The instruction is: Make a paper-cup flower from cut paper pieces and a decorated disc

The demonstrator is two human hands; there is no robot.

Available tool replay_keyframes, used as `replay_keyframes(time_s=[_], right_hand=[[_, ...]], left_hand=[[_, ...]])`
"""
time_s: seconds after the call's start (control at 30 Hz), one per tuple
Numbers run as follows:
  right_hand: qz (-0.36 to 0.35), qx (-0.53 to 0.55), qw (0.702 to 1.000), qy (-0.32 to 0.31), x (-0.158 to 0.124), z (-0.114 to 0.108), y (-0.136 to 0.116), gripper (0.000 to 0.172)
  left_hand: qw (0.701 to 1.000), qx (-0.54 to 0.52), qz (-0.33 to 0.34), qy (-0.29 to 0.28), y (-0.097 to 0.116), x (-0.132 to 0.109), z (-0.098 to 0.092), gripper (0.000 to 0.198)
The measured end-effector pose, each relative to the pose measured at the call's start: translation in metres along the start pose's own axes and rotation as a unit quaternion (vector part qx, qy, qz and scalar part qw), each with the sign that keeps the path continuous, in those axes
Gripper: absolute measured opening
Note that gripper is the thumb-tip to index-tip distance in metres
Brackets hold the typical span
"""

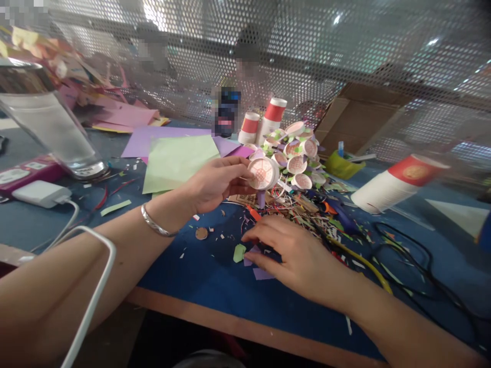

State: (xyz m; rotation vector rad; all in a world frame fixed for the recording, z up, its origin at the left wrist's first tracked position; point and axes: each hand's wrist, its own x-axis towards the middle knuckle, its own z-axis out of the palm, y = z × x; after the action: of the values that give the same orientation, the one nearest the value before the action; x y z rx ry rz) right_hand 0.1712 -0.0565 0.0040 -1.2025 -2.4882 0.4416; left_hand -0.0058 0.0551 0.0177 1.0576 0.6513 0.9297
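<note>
In the head view, my left hand (217, 181) pinches a cut-off paper cup bottom (264, 174), a shallow white disc with a pale red print. A purple paper tab (261, 198) hangs from its lower side. My right hand (289, 248) is low over the blue table, thumb and forefinger apart. By its fingertips lie a light green paper piece (240, 253) and small purple paper pieces (263, 274); whether the thumb touches one, I cannot tell. Behind the held piece rises a heap of similar cup bottoms (296, 164) with green and purple paper bits.
Stacked red-and-white paper cups (399, 181) lean at right, near black cables (406, 250). Paper scraps and wires (303, 209) litter the middle. Green paper sheets (180, 158), a glass of water (57, 122) and a white charger (42, 193) are at left. A cable crosses my left forearm.
</note>
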Motion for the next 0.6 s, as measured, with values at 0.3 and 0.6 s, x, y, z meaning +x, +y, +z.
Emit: replay_keyframes(time_s=[0.3, 0.6], right_hand=[[-0.001, 0.029, 1.000, 0.000, 0.010, 0.010, -0.004, 0.008], [0.006, 0.009, 0.999, -0.037, -0.001, -0.025, 0.008, 0.007]], left_hand=[[1.000, 0.006, 0.002, -0.007, 0.001, -0.001, -0.001, 0.016], [1.000, 0.011, 0.004, -0.010, 0.001, 0.001, -0.002, 0.017]])
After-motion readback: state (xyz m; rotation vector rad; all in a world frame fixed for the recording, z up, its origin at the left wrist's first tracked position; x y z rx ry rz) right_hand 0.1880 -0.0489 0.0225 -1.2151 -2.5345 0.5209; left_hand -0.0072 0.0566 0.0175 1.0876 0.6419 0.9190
